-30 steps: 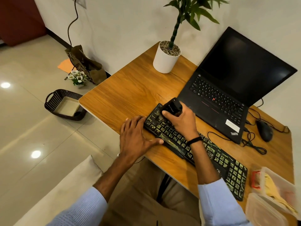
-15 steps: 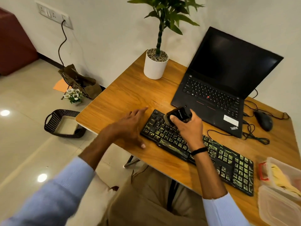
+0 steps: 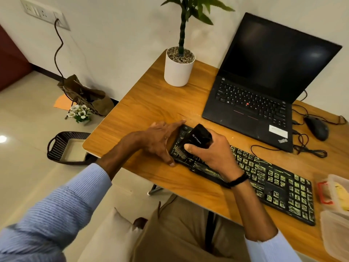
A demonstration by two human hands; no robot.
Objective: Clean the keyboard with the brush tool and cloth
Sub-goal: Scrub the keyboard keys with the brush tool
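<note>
A black keyboard (image 3: 268,180) speckled with yellowish crumbs lies slantwise near the front of the wooden desk (image 3: 151,103). My right hand (image 3: 211,154) grips a black brush tool (image 3: 198,138), its bristles down on the keys at the keyboard's left end. My left hand (image 3: 160,138) lies with straight fingers against that left end, thumb at the near corner, fingers along the far corner. A yellow cloth (image 3: 341,193) shows inside a plastic container at the right edge.
An open black laptop (image 3: 264,87) stands behind the keyboard, a white potted plant (image 3: 178,69) to its left. A black mouse (image 3: 317,127) with cables lies at the right. Clear plastic containers (image 3: 334,224) sit at the desk's front right. A dark basket (image 3: 66,146) is on the floor.
My left hand has moved from the desk to the keyboard's left end and braces it. The brush has come down from above the keys onto the left keys. The camera has shifted.
</note>
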